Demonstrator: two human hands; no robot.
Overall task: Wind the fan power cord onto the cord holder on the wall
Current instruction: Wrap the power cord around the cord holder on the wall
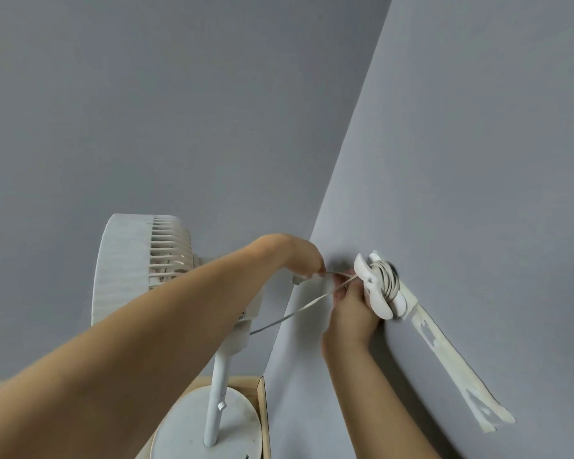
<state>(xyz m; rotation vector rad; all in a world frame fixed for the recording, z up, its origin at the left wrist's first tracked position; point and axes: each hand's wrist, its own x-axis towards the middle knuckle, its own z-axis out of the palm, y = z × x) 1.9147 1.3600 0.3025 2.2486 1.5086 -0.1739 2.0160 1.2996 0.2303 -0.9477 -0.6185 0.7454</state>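
A white cord holder (pixel 378 306) is fixed to the grey right-hand wall, with several turns of the white power cord (pixel 390 276) wound round its core. My right hand (pixel 350 313) grips the holder's lower left side and the cord where it leaves the winding. My left hand (pixel 304 258) pinches the cord's free end just left of the holder, and the plug (pixel 297 278) pokes out below its fingers. From my right hand the cord slopes down-left (pixel 292 314) to the white pedestal fan (pixel 140 270).
The fan stands on a round base (pixel 183 425) on a wooden surface (pixel 260 409) in the corner of two grey walls. A peeling white tape strip (pixel 444 352) runs down the right wall from the holder.
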